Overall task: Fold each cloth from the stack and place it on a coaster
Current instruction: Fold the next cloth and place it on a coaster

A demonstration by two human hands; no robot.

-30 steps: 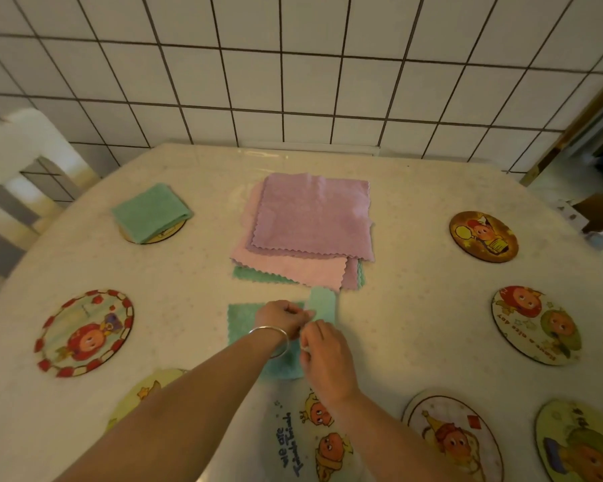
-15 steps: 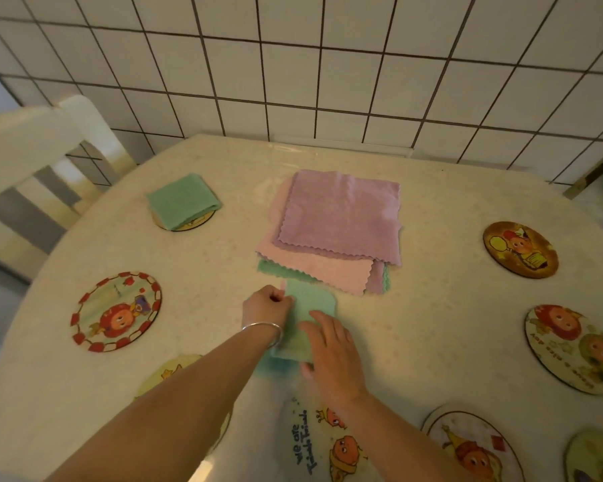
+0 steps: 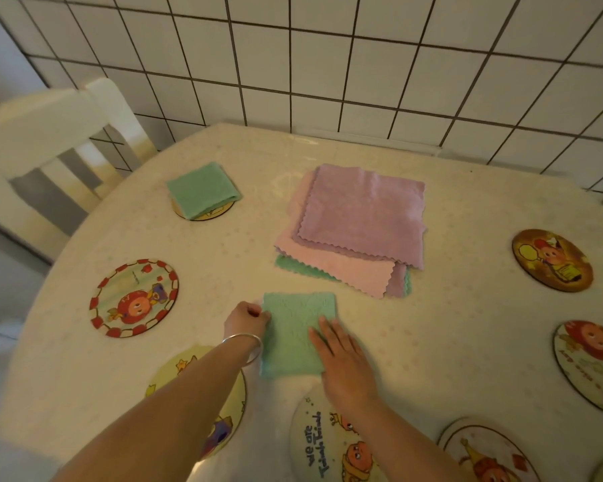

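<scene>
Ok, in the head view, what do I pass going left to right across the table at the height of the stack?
White chair → folded green cloth on its coaster → stack of cloths, purple on top → brown coaster at the right.

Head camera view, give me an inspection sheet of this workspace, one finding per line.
Surface: pale speckled table, round-edged.
Job's things: green cloth lies folded near the front; cloth stack, purple on top; folded green cloth on a far-left coaster; red-rimmed coaster and other cartoon coasters bare.
Clutter: nothing seen.
Hands: left hand pinches the cloth's left edge; right hand presses flat on it.
Cables: nothing seen.
Surroundings: white tiled wall; white chair at left.
</scene>
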